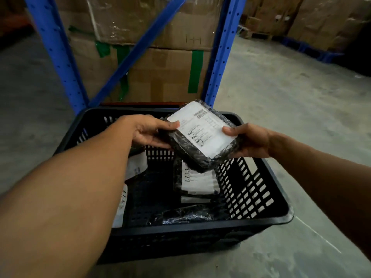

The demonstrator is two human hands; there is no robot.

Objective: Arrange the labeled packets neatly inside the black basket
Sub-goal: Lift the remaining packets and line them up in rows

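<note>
A black slotted basket [267, 221] stands on the concrete floor in front of me. Above its far right part I hold a black plastic-wrapped packet with a large white label [202, 133], label up and tilted. My left hand [152, 131] grips its left edge, my right hand [249, 140] grips its right edge. Inside the basket lie several labeled packets: a stack at the right [197, 181], one by the far left wall [136, 167], one partly hidden under my left forearm [121, 207], and a dark wrapped one at the near wall [184, 216].
A blue metal rack [222, 57] with a diagonal brace stands just behind the basket, holding taped cardboard boxes [160, 77]. More boxes on pallets [301, 19] are stacked at the far right. Grey concrete floor [291, 101] surrounds the basket.
</note>
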